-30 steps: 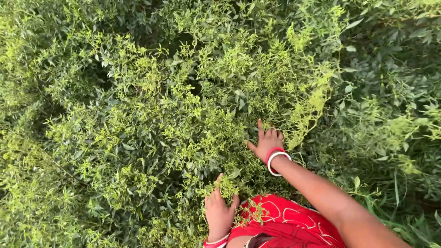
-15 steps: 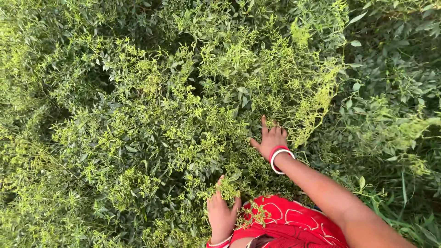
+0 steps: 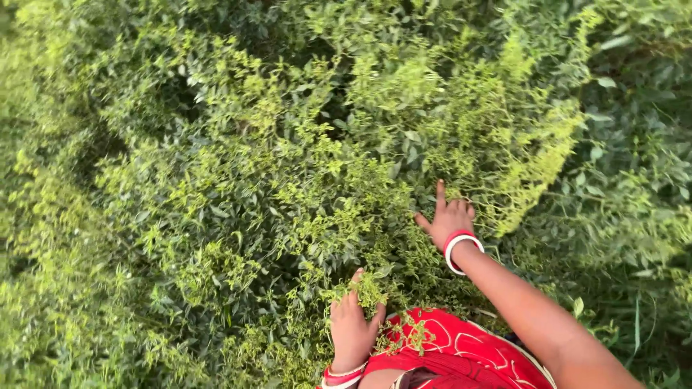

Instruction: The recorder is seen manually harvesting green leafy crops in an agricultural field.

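Setting: a dense bush (image 3: 274,187) is seen from above, filling almost the whole view; darker foliage (image 3: 634,166) lies to the right.
Left hand (image 3: 352,333): it is placed low in the view, just above the red cloth (image 3: 461,353), with the fingers curled into a clump of pale shoots (image 3: 369,289). Some sprigs seem to be pinched, but how firmly cannot be told, since leaves cover the fingertips.
Right hand (image 3: 448,220): it is laid on the leaves further up and to the right, fingers spread, one finger pointing upward. Nothing is seen held in it; the palm is turned down on the foliage.
Wrists: a white and red bangle (image 3: 460,248) is worn on the right wrist; similar bangles (image 3: 339,376) are worn on the left.
Shoots: they are found between and around the two hands, near the bottom centre. They are thin-stemmed, yellow-green, with small narrow leaves, lighter than the darker leaves beneath.
Progress: the work is judged to be in an early or middle stage. No basket, bag or gathered heap is shown, so what has been picked cannot be told. A few loose sprigs (image 3: 411,335) lie on the cloth. Pale tips are left standing over most of the bush, so much appears untouched.
Blur: the edges of the view are smeared, and detail there is not made out.
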